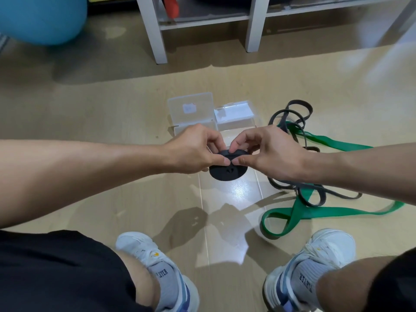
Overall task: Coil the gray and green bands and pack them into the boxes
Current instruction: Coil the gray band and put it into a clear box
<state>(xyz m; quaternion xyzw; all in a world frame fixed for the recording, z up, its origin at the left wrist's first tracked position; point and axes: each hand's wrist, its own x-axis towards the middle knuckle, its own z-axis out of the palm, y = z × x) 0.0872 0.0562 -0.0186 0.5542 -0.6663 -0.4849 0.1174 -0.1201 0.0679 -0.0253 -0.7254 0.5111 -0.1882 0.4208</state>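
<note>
Both hands hold one dark coil (227, 171) above the floor, in front of the boxes. The left hand (191, 152) pinches the top of the coil between thumb and curled fingers, and the right hand (267, 152) pinches it from the other side, so the two thumbs almost touch. The coil looks tight and nearly finished (its colour reads almost black here, so I take it for a gray band).

The main risk, in my judgement, is that the coil springs open. A rubber band wound this tight wants to unwind, and if one hand lets go to reach for a box, the outer turn can slip and the whole roll can loosen. It may also be too wide for the box, which I cannot tell from here.

Two clear boxes stand just behind the hands. The left box (191, 113) has its lid up; the right box (235, 115) is partly hidden by the hands, and I cannot tell if it is open.

To the right, a gray band (299, 109) and a green band (319, 211) lie tangled on the floor, crossing each other under the right forearm. This tangle can slow the next coiling. Two shoes (144, 248) are near, and a white shelf (153, 30) and a blue ball (42, 19) stand farther back.
</note>
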